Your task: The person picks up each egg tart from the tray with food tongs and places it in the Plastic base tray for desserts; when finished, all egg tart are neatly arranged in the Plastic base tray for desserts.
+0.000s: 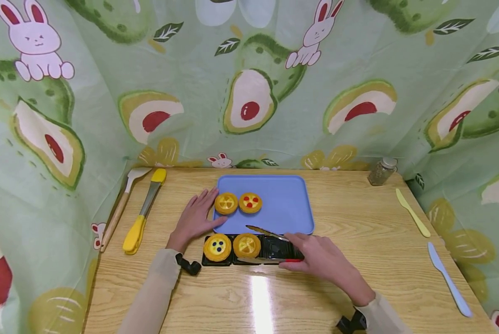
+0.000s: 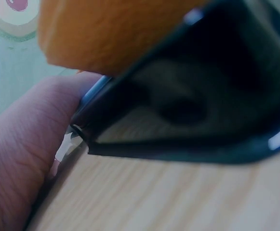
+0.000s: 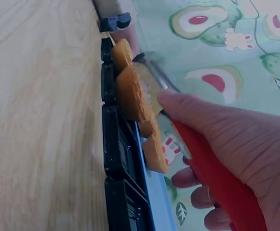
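My right hand grips red-handled tongs, their two metal arms spread either side of a tart with pale wedges on top. That tart sits in the second compartment of a black plastic tray. Left of it, in the first compartment, is a tart with dark blue dots. My left hand, fingers extended, rests at the left edge of a blue tray. On the blue tray lie a wedge-topped tart and a tart with red dots.
A wooden-handled spatula and yellow-tipped tongs lie at the left. A glass jar stands at the back right. Yellow and blue plastic knives lie at the right edge. A printed curtain encloses the table.
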Action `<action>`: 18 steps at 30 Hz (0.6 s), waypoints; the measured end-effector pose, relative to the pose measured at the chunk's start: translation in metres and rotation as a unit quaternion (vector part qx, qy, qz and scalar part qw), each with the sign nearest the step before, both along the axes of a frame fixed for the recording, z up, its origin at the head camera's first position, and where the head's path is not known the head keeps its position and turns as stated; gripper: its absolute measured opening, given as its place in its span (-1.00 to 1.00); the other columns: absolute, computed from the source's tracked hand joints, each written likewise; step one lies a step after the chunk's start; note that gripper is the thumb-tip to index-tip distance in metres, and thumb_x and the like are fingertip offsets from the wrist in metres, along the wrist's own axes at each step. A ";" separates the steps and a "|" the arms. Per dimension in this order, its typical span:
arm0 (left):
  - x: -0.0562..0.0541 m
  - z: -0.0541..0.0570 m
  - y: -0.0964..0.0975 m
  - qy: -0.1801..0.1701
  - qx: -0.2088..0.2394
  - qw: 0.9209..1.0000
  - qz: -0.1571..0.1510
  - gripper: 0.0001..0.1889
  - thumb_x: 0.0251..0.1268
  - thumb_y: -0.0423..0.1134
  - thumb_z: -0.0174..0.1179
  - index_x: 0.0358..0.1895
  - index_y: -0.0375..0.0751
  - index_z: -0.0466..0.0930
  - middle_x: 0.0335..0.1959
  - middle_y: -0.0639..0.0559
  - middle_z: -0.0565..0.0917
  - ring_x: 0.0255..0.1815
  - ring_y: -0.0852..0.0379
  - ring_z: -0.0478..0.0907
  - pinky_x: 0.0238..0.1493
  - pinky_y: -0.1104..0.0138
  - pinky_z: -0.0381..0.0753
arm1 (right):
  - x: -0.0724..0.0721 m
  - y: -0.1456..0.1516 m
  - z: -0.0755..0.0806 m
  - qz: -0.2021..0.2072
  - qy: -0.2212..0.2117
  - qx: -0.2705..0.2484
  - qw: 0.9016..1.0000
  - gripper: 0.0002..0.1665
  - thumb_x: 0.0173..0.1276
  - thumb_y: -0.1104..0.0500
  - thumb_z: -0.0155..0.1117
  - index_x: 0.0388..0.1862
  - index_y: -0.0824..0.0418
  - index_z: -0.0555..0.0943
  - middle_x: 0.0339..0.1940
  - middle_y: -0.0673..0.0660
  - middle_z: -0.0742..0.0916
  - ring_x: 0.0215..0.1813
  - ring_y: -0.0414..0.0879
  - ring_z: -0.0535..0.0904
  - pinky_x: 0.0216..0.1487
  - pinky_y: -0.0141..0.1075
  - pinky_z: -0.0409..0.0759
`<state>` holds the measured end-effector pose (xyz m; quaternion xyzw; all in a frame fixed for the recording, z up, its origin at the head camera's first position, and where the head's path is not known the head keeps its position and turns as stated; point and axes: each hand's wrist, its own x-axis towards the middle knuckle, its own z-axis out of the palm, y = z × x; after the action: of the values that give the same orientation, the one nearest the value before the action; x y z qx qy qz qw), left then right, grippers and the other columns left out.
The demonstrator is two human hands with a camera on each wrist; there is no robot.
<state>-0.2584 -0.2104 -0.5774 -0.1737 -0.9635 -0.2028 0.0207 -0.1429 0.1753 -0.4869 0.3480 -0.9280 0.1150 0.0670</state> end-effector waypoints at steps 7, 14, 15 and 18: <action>0.000 0.001 0.000 0.000 0.001 1.000 0.001 0.12 0.27 0.58 0.03 0.74 0.08 -0.13 0.73 0.09 0.03 0.74 -0.01 -0.11 0.68 -0.08 -0.15 | -0.010 0.008 0.006 -0.009 0.013 -0.044 0.999 -0.18 0.24 -0.42 0.44 0.22 0.14 0.64 -0.37 -0.06 0.65 -0.58 -0.35 0.32 -0.62 -0.46 0.24; 0.000 0.000 0.000 -0.004 -0.004 1.000 0.002 0.12 0.27 0.60 0.01 0.75 0.09 -0.15 0.73 0.10 0.01 0.75 0.00 -0.14 0.68 -0.08 -0.16 | -0.026 0.016 0.007 -0.046 0.027 -0.050 0.997 -0.18 0.32 -0.37 0.41 0.29 0.20 0.62 -0.34 -0.01 0.66 -0.57 -0.30 0.36 -0.63 -0.43 0.26; 0.000 0.000 0.000 -0.003 -0.004 1.000 0.002 0.12 0.27 0.61 0.00 0.75 0.10 -0.15 0.73 0.10 0.01 0.75 0.00 -0.14 0.68 -0.07 -0.16 | -0.029 0.016 0.007 -0.053 0.029 -0.047 0.997 -0.19 0.32 -0.36 0.41 0.28 0.21 0.62 -0.35 0.00 0.65 -0.58 -0.29 0.36 -0.64 -0.43 0.26; 0.000 -0.001 0.001 -0.001 -0.007 1.000 0.001 0.12 0.28 0.60 0.01 0.74 0.08 -0.14 0.73 0.09 0.02 0.75 -0.02 -0.13 0.68 -0.08 -0.16 | -0.039 0.018 0.002 -0.070 0.028 -0.033 0.997 -0.19 0.33 -0.34 0.42 0.23 0.26 0.58 -0.41 0.02 0.59 -0.60 -0.25 0.34 -0.66 -0.40 0.26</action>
<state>-0.2579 -0.2094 -0.5785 -0.1730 -0.9650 -0.1963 0.0183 -0.1823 0.1930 -0.4845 0.2828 -0.9436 0.1310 0.1121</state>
